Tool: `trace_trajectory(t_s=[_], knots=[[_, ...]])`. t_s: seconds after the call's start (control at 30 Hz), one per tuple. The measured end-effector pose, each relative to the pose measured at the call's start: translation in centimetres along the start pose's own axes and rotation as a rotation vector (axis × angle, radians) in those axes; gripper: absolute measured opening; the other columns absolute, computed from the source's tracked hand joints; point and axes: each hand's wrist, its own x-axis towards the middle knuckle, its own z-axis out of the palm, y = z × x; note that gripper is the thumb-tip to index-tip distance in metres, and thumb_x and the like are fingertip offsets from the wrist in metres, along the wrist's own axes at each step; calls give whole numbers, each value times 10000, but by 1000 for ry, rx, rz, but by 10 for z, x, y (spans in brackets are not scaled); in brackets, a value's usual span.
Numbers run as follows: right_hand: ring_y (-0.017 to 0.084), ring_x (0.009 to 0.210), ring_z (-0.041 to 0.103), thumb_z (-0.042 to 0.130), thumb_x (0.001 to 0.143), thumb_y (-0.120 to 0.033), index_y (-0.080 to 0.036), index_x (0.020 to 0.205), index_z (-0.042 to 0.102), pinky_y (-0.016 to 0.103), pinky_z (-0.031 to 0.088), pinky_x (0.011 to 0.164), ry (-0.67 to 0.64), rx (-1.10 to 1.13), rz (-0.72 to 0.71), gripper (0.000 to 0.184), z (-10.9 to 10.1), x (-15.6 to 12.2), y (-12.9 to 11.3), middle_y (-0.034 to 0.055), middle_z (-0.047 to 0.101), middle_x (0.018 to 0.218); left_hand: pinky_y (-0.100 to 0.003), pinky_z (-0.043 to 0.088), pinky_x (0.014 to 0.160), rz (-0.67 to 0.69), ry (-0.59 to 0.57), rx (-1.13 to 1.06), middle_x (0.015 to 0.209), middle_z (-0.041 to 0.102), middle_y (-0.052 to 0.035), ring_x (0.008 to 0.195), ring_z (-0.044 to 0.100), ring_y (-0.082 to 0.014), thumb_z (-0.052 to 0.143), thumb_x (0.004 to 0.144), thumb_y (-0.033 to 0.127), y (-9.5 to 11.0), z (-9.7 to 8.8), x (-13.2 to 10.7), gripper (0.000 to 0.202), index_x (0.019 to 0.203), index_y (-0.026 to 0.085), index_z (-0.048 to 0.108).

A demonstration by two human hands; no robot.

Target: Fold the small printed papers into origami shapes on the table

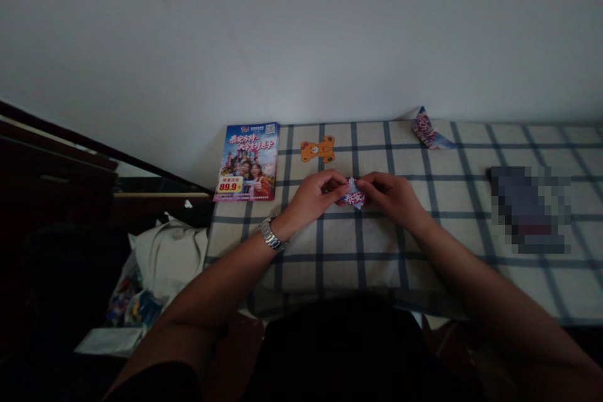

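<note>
Both my hands meet over the middle of a table covered by a checked cloth (438, 201). Between them is a small folded piece of printed paper (353, 193), blue, red and white. My left hand (315, 196), with a metal watch at the wrist, pinches the paper's left side with curled fingers. The paper's right side is pinched by my right hand (393, 198). Most of the paper is hidden by my fingers.
A colourful printed flyer (247, 161) lies at the table's left edge. An orange bear-shaped cutout (319, 149) sits behind my hands. Another strip of printed paper (428, 130) lies by the wall. A blurred dark object (530, 207) rests at right. Bags lie on the floor at left (155, 264).
</note>
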Motion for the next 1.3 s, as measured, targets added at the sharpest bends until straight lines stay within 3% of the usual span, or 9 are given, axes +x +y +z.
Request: trace_trajectory(t_s=[0.3, 0.53, 0.63, 0.77, 0.93, 1.3], knots=[[191, 698, 722, 686, 993, -551, -227, 991, 797, 319, 559, 671, -65, 119, 22, 343, -3, 1, 1, 33, 791, 822, -207, 627, 656, 4, 22, 43, 861, 772, -26, 709, 742, -116, 800, 939, 494, 7, -4, 0, 332, 996, 175, 727], [208, 726, 744, 732, 957, -575, -222, 1005, 802, 343, 606, 698, 44, 162, 49, 363, 0, 2, 7, 46, 802, 827, -258, 665, 722, 10, 45, -1, 959, 762, -62, 799, 746, -135, 745, 968, 541, 1, -3, 2, 384, 1055, 169, 704], [214, 732, 760, 767, 922, -593, -219, 999, 801, 352, 637, 713, 74, 246, 80, 384, 0, 3, 8, 57, 814, 866, -249, 654, 682, 0, 25, 3, 932, 742, -56, 780, 730, -134, 730, 972, 560, -2, -5, 2, 404, 1064, 170, 682], [215, 735, 764, 778, 915, -589, -219, 995, 804, 354, 643, 727, 74, 251, 83, 379, 0, 3, 4, 58, 817, 868, -219, 570, 609, 42, 48, 132, 864, 709, -34, 739, 680, -127, 676, 1006, 566, -2, -7, 3, 390, 1014, 176, 688], [215, 739, 767, 761, 936, -571, -221, 1051, 789, 351, 635, 712, 30, 224, 71, 370, 1, 1, 4, 56, 819, 880, -260, 515, 725, 145, 135, 337, 886, 715, -30, 799, 648, -146, 622, 1053, 509, 0, -10, 2, 344, 982, 182, 702], [194, 792, 743, 728, 965, -545, -224, 1087, 744, 318, 601, 703, -59, 225, 46, 344, 4, -1, 3, 52, 806, 955, -268, 484, 729, 155, 31, 403, 848, 694, -11, 772, 627, -150, 614, 1055, 402, 11, -12, -1, 243, 951, 193, 686]])
